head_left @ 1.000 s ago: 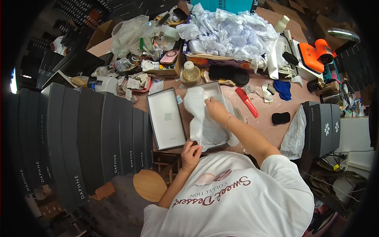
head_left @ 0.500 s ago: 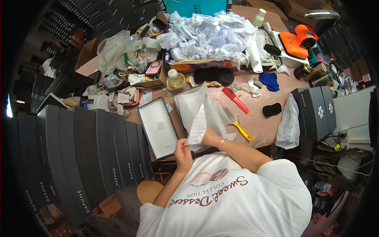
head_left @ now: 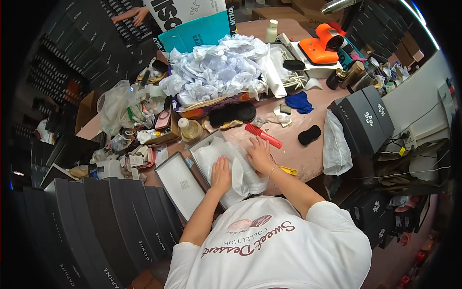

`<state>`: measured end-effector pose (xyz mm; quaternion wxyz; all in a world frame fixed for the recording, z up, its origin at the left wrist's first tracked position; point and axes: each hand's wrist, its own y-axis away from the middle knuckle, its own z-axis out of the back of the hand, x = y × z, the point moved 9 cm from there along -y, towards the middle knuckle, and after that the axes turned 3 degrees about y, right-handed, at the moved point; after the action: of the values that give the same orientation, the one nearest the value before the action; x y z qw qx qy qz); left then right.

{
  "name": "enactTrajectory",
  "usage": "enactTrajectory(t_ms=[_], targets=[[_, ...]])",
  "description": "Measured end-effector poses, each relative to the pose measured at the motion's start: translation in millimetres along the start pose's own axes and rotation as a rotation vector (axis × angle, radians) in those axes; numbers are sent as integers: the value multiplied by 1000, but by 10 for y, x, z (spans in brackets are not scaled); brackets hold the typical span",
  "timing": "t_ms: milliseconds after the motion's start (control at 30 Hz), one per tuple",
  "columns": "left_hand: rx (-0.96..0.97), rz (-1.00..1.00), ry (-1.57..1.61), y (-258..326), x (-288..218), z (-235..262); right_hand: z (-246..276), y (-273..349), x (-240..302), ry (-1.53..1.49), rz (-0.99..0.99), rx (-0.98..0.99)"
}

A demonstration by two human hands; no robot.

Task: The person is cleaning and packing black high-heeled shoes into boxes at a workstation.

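Observation:
A shoe box (head_left: pixel 195 153) sits on the pinkish table just in front of me, its contents covered by white tissue paper (head_left: pixel 236 159). My left hand (head_left: pixel 221 174) lies flat on that paper with the fingers stretched out. At the right side of the box, my right hand (head_left: pixel 260 155) is spread over the paper's edge, its fingers apart. What lies beneath the paper is hidden. Left of the box is a pale grey-white lid or tray (head_left: pixel 182 185) with dark edges. A red brush (head_left: pixel 263 136) lies just beyond my right hand, and a yellow brush handle (head_left: pixel 288 170) shows beside its wrist.
Tall stacks of dark shoe boxes (head_left: pixel 125 226) stand at the left. A heap of crumpled white paper (head_left: pixel 216 67) fills a carton at the back. A bottle (head_left: pixel 190 129), black sponge (head_left: pixel 309 135), blue cloth (head_left: pixel 299 102) and plastic bag (head_left: pixel 338 144) lie around.
The raised sheet of tissue paper is now folded down over the box. My left hand has gone from gripping its corner to lying flat; my right hand has opened. The view has shifted.

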<state>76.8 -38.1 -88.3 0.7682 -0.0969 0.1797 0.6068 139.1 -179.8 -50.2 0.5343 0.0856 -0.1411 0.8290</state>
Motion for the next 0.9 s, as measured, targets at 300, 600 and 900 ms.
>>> enactTrajectory(t_ms=[300,600,900], targets=[[303,321,-143,114,182,-252,956,-1200,196,-441,189,-160],[235,300,-89,-4,208,-220,1896,1659,-2686,457,-696,-96],[-329,-109,593,-238,-901,1215,2293,1541,-2947,178,-421,-524]])
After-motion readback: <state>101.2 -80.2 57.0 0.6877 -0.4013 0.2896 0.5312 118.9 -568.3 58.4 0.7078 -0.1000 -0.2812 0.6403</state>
